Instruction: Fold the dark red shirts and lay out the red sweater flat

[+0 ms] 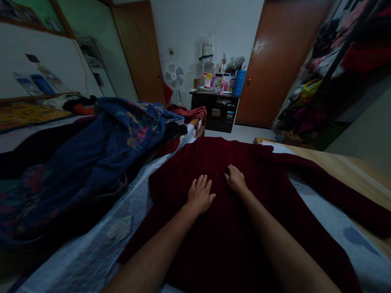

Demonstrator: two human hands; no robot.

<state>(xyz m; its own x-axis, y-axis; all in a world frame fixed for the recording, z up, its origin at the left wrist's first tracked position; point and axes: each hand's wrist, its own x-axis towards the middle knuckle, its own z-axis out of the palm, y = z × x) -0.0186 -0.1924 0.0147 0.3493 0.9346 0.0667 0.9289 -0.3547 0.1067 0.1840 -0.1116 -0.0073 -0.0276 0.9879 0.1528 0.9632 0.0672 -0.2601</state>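
Note:
A dark red long-sleeved garment (220,240) lies spread over the bed, one sleeve stretched out to the right across the wooden bed edge. My left hand (200,195) rests on its upper middle part, palm down with the fingers apart. To the right and slightly farther up the cloth is my right hand (236,178), its fingers close together and bent a little on the fabric; whether it pinches any cloth is hard to make out.
A heap of blue floral clothes (100,150) covers the left side of the patterned mattress (122,228). Beyond the bed stand a fan (174,76) and a dark cabinet (214,112). Clothes hang at the right (363,55).

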